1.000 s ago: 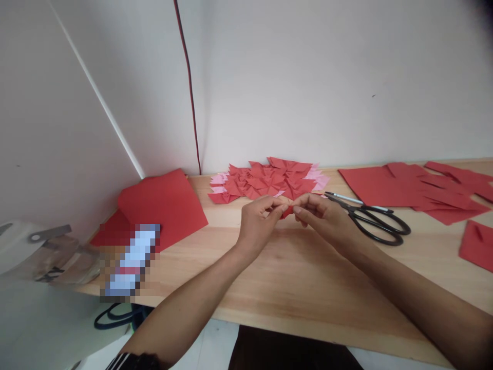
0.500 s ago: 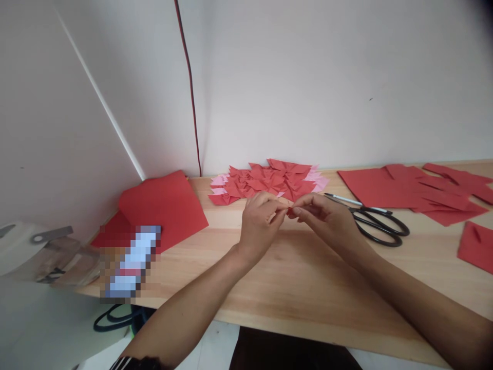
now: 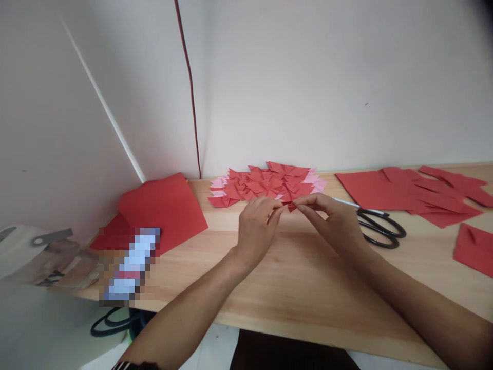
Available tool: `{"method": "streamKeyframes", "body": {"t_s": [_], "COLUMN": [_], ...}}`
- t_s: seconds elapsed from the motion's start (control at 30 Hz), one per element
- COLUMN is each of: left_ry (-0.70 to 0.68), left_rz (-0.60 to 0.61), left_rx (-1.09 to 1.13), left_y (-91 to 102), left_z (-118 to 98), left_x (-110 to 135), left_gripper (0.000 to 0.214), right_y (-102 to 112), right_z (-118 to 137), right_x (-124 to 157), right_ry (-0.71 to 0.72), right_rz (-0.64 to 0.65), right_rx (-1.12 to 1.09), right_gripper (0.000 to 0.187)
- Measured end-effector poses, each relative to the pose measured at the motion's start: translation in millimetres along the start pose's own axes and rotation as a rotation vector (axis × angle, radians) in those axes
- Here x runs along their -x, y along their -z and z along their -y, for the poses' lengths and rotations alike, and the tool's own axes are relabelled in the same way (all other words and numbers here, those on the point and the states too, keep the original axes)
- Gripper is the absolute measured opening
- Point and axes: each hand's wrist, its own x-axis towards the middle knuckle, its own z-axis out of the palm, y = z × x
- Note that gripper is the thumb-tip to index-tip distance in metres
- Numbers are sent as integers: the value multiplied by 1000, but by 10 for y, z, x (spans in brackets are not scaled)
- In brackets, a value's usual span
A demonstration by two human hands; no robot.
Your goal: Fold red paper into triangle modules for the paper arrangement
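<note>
Between my fingertips is a small folded piece of red paper [image 3: 291,207], held over the wooden table. My left hand [image 3: 259,222] pinches its left end, and my right hand [image 3: 327,218] pinches its right end. Fingers cover much of the piece, so its full shape is hidden. Just behind my hands lies a pile of folded red paper pieces [image 3: 265,182], with pink ones [image 3: 316,179] showing at its sides. Black-handled scissors [image 3: 385,231] and a thin light-coloured pen [image 3: 346,202] lie beside my right hand, partly covered by it.
Red paper sheets [image 3: 165,205] lie at the left behind a blurred-out phone-like object [image 3: 133,264]. At the right are a larger red sheet [image 3: 365,190], cut red strips [image 3: 442,192] and another red piece [image 3: 475,249]. The white wall [image 3: 308,77] borders the wooden table [image 3: 308,298] at the back.
My fingertips have moved slightly apart, and more of the red paper shows between them. My right hand now covers more of the scissors and pen.
</note>
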Motion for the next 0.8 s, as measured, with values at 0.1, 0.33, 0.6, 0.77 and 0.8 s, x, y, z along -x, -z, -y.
{"method": "streamKeyframes", "body": {"t_s": [0.1,0.33,0.6,0.77,0.8], "left_ry": [83,586,820,812,806], "left_rz": [51,286,352,342,333], "left_rx": [50,578,988,1053,1063], "left_y": [-1,-74,-78,-97,-98], "left_z": [-23,1,87,140,141], "left_x": [12,-18,-28,-11,-10], "left_gripper": [19,30,32,31,31], "right_y": [15,-28,-26,-22,-23], "right_z": [-29,-72,-124,-106,-106], "right_x": [-9,1,-33,-27,-27], "right_ry": [46,319,504,553,554], "right_rz": [-55,-54,-23,-35,-40], "right_rx": [71,218,308,324,314], "right_gripper": [12,16,15,15,14]}}
